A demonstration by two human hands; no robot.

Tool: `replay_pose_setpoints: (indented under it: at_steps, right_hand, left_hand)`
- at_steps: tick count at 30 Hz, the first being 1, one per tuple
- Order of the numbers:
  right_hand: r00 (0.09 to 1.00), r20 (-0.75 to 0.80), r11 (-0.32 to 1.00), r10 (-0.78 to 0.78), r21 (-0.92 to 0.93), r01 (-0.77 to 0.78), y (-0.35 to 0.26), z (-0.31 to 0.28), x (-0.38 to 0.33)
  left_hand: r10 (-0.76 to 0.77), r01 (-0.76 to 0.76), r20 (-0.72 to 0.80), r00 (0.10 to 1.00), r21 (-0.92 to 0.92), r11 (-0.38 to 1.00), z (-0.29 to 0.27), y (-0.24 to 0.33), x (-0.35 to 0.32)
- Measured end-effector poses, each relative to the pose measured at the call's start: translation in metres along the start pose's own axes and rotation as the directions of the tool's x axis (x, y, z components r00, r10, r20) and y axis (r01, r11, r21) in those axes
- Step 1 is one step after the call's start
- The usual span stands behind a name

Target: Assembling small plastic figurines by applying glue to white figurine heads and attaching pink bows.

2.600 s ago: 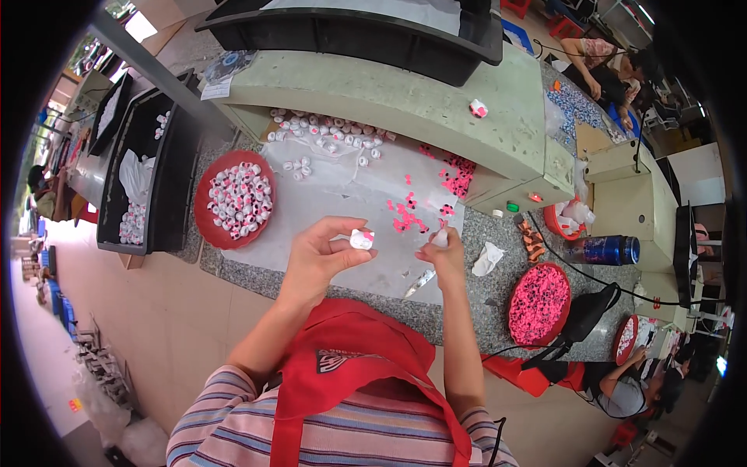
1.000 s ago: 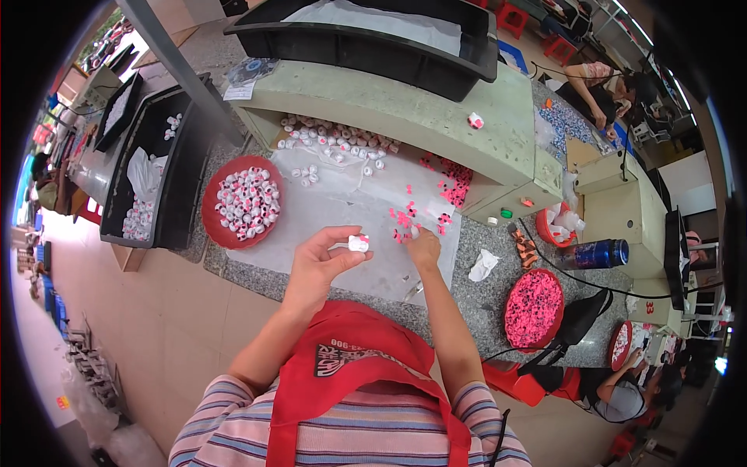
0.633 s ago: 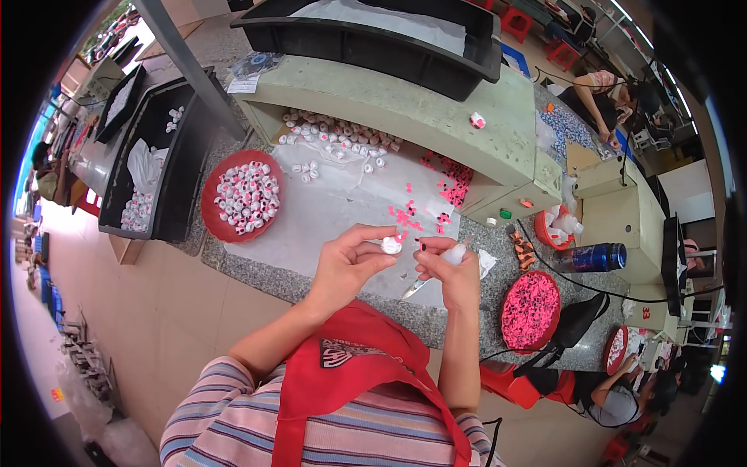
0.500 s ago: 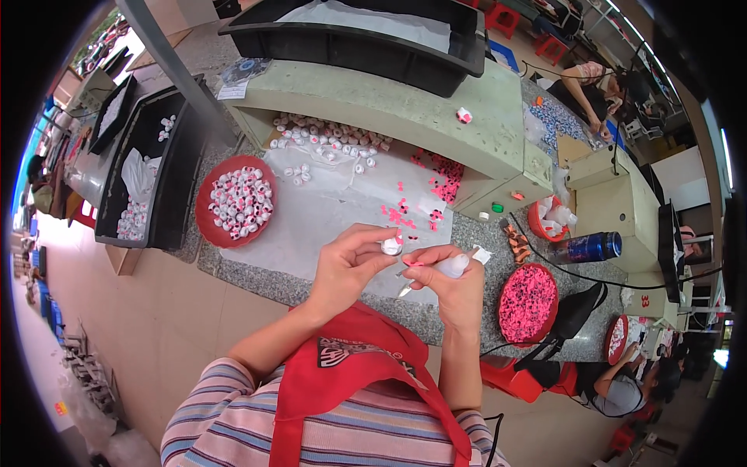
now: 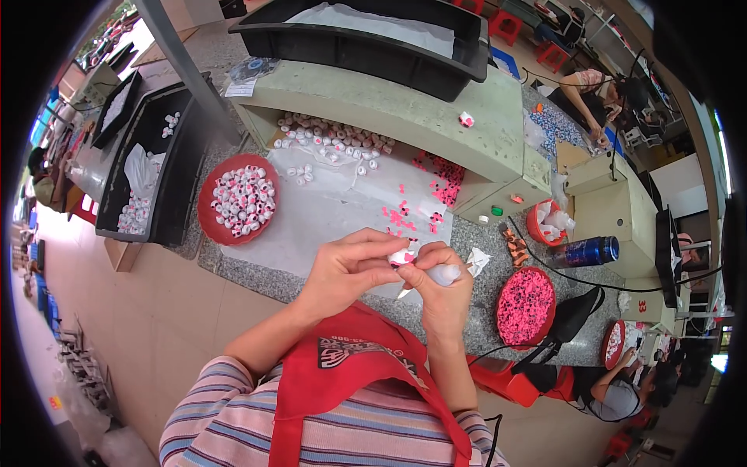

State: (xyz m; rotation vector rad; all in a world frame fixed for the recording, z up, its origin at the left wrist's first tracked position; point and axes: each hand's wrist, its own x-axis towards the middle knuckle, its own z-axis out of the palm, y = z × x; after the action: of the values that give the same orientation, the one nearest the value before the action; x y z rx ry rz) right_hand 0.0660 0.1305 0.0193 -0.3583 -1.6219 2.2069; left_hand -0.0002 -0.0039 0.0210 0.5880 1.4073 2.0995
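Pinched in the fingers of my left hand [image 5: 342, 268] is a small white ball-like piece with pink patches [image 5: 401, 257]. My right hand [image 5: 443, 300] meets it, thumb and fingertips pressing at its right side. Tucked in that same hand is a small translucent bottle [image 5: 444, 274], and a thin pale pointed tip [image 5: 403, 294] sticks out below the fingers; the rest of that tool is hidden. Beyond the hands, loose pink pieces [image 5: 401, 212] lie on the white sheet [image 5: 311, 226].
On the left stands a red bowl [image 5: 204, 206] of white-and-pink pieces, beside a black crate [image 5: 175, 187]. To the right are a red tray [image 5: 551, 311] of pink bits, a blue bottle [image 5: 587, 251] and a red cup [image 5: 537, 226]. A shelf [image 5: 389, 109] spans the back.
My right hand has moved left, bringing its fingertips against the white piece. The pink bit that showed between its fingers now appears to be at the piece. The left hand has shifted slightly.
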Motion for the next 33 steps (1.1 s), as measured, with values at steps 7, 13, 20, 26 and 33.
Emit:
replay_pose_setpoints:
  at_steps: [7, 13, 20, 26, 33]
  right_hand:
    - [0.994, 0.049, 0.996, 0.094, -0.009, -0.094, -0.009, 0.002, 0.002]
    - [1.000, -0.004, 0.991, -0.028, -0.129, 0.027, -0.016, -0.011, -0.001]
    - [0.995, 0.011, 0.982, -0.095, -0.163, 0.096, -0.006, -0.016, -0.003]
    - [0.973, 0.076, 0.937, -0.219, -0.263, 0.231, -0.006, -0.038, -0.023]
    - [0.908, 0.052, 0.826, -0.415, -0.397, 0.400, -0.015, -0.035, -0.042]
  left_hand:
    - [0.039, -0.041, -0.038, 0.999, -0.048, 0.998, -0.001, -0.001, 0.004]
    - [0.089, -0.079, -0.072, 0.993, 0.132, 0.988, 0.023, 0.001, 0.009]
    - [0.170, -0.152, -0.138, 0.976, 0.133, 0.979, 0.024, -0.019, 0.000]
    - [0.018, -0.018, -0.099, 0.995, 0.010, 1.000, 0.032, -0.028, -0.007]
    - [-0.221, 0.217, 0.007, 0.975, -0.230, 0.949, 0.032, -0.029, -0.010]
